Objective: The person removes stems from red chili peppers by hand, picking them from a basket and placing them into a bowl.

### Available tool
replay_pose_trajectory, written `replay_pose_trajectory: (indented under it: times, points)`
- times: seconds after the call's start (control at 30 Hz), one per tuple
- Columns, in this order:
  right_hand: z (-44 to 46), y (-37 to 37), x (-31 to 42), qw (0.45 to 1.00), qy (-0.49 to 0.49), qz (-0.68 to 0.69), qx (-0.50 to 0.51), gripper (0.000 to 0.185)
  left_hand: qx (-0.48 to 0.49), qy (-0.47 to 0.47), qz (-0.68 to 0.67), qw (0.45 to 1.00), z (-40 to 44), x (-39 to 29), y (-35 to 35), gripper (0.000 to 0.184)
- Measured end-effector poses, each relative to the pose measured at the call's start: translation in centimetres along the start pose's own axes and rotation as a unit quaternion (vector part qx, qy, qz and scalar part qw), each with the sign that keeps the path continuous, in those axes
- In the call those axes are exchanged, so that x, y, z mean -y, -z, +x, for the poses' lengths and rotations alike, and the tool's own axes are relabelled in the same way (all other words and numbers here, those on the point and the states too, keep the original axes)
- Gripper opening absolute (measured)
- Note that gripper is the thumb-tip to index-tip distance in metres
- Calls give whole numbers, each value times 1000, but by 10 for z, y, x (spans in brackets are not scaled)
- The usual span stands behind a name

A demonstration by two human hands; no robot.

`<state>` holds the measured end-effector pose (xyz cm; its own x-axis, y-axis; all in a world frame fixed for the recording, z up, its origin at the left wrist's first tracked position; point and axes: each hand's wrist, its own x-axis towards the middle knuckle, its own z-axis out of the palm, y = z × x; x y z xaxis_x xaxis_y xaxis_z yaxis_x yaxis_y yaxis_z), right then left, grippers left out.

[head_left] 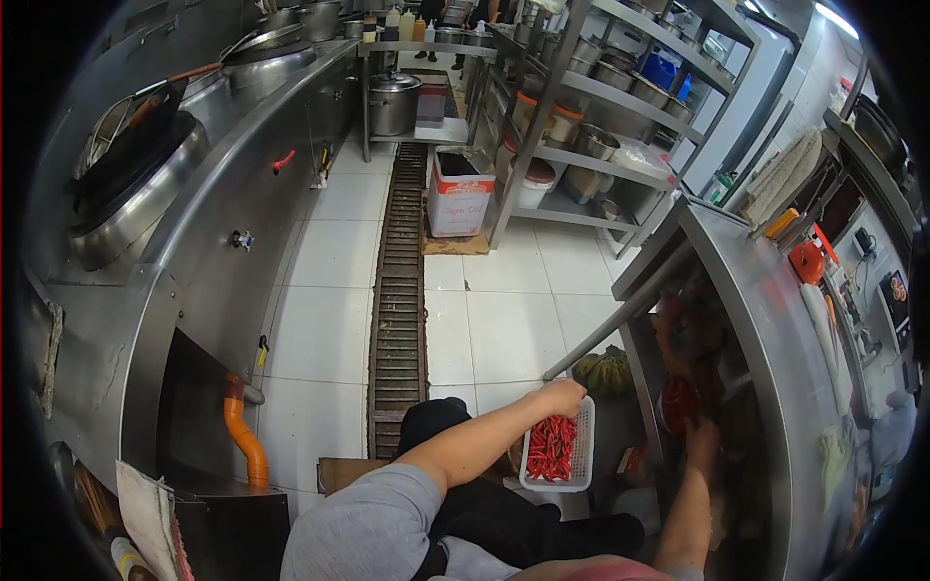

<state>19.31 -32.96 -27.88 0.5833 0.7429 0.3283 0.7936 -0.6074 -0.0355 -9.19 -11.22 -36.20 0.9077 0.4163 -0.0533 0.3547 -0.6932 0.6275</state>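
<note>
A white plastic basket [585, 441] holds a heap of red chili peppers [551, 449], low in the middle of the view. My left hand [562, 397] is closed over the basket's far rim. To the right, my right hand [699, 436] reaches into the dim inside of a steel cabinet [765, 407]. Its fingertips meet the near side of a round container with red contents [679, 402]; shadow hides how they lie on it. Beyond the basket, a bunch of green bananas [604, 372] rests by the cabinet's lower part.
A grated drain [398, 320] runs along the white tiled floor. On the left stands a steel stove line with woks [145, 184] and an orange pipe [242, 436]. A tin with red and white print [461, 198] and a loaded steel rack [601, 145] stand ahead.
</note>
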Motion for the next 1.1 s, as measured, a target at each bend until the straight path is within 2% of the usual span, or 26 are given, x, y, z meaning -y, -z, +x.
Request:
replay_pose_trajectory:
  times: [0.13,0.3,0.43,0.53,0.63,0.7,0.93,1.0,1.03,1.1]
  points:
    - [0,10,9,998,20,57,-4,29,6,4,6,1000,-2,-2,2,38]
    - [6,15,21,986,-9,164,-8,20,3,8,2,1000,-4,-2,4,38]
    - [11,15,30,984,-4,179,-23,19,-6,3,5,1000,-1,1,2,39]
    - [14,11,30,971,-58,231,1,17,1,8,4,1000,1,2,0,38]
    - [13,24,37,982,-19,181,-41,14,-10,4,4,1000,0,2,-2,37]
    - [12,39,43,968,-66,240,-15,14,-6,2,6,1000,0,2,-1,37]
    - [13,34,18,946,-65,316,-39,11,-3,-5,10,1000,-3,-3,3,38]
    - [12,37,19,904,-148,399,-35,12,0,-2,10,1000,0,-1,-1,38]
    - [12,32,14,904,-149,399,-36,12,2,2,10,1000,1,0,-3,38]
    - [14,16,0,850,-166,497,-56,19,-8,3,4,1000,2,2,-8,33]
